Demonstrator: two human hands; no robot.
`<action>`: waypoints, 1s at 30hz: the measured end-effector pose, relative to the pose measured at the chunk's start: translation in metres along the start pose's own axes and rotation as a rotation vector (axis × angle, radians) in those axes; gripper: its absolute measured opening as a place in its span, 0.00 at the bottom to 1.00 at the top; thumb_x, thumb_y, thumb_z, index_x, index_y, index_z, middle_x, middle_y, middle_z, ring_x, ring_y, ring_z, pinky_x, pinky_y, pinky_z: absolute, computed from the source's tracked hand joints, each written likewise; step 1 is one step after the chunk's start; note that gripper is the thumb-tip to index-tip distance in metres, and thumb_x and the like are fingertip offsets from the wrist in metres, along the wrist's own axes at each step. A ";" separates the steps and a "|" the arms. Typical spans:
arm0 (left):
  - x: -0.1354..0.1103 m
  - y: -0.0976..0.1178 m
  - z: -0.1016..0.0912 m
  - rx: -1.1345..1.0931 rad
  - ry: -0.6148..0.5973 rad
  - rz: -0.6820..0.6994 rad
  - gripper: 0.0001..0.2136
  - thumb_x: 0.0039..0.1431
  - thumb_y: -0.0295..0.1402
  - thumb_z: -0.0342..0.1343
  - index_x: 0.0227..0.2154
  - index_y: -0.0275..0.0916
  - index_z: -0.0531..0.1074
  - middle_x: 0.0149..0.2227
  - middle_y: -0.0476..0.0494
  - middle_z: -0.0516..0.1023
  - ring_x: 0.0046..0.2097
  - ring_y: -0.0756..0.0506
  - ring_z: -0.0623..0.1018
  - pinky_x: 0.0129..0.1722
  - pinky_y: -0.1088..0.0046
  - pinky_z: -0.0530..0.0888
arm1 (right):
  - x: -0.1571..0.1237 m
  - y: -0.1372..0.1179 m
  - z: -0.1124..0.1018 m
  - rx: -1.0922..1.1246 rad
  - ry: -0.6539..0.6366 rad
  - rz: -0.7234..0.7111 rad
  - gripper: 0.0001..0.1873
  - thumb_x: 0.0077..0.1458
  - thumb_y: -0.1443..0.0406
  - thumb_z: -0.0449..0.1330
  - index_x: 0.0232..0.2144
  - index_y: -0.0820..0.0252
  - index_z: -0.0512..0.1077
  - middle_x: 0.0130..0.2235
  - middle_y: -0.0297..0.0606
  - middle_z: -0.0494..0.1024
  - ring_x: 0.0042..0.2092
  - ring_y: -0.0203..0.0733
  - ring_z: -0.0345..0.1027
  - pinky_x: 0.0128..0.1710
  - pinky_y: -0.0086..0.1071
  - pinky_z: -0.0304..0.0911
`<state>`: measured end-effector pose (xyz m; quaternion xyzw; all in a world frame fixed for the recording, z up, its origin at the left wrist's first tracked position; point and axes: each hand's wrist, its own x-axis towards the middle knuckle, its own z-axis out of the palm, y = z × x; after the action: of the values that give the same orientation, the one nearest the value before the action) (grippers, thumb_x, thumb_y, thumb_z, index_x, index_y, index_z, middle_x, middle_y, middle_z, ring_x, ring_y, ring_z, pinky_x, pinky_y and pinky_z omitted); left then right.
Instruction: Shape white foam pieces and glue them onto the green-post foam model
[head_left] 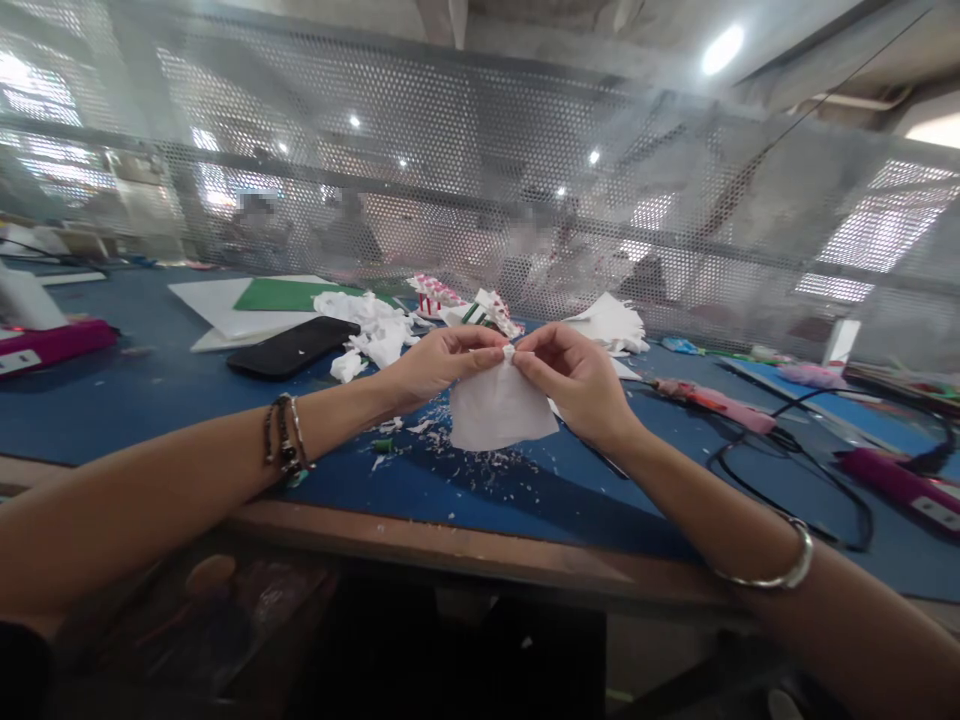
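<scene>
My left hand (442,362) and my right hand (574,380) meet above the blue table (150,400). Both pinch the top edge of a small white paper piece (499,410), which hangs down between them. Thumbs and forefingers are pressed together on the paper. Beaded bracelets sit on my left wrist and a metal bangle on my right. Tiny white paper scraps (480,465) lie scattered on the table under the hands.
A black phone (292,347) lies left of a pile of torn white paper (375,330). White and green sheets (270,297) lie behind. A pink glue gun (712,400) with a black cable (810,490) is at right. A perforated metal screen (480,180) backs the table.
</scene>
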<state>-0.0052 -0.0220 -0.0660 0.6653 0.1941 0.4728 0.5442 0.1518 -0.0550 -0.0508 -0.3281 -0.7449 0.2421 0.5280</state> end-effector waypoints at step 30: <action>-0.005 -0.003 0.003 0.709 0.159 0.364 0.07 0.49 0.33 0.54 0.28 0.36 0.73 0.31 0.45 0.77 0.33 0.50 0.73 0.34 0.74 0.68 | -0.001 0.012 -0.003 -0.270 -0.023 -0.194 0.04 0.47 0.64 0.57 0.25 0.60 0.67 0.26 0.32 0.71 0.28 0.31 0.64 0.28 0.28 0.59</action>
<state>-0.0045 -0.0269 -0.0703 0.7965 0.2656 0.5153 0.1717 0.1581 -0.0471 -0.0589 -0.3200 -0.8048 0.0915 0.4915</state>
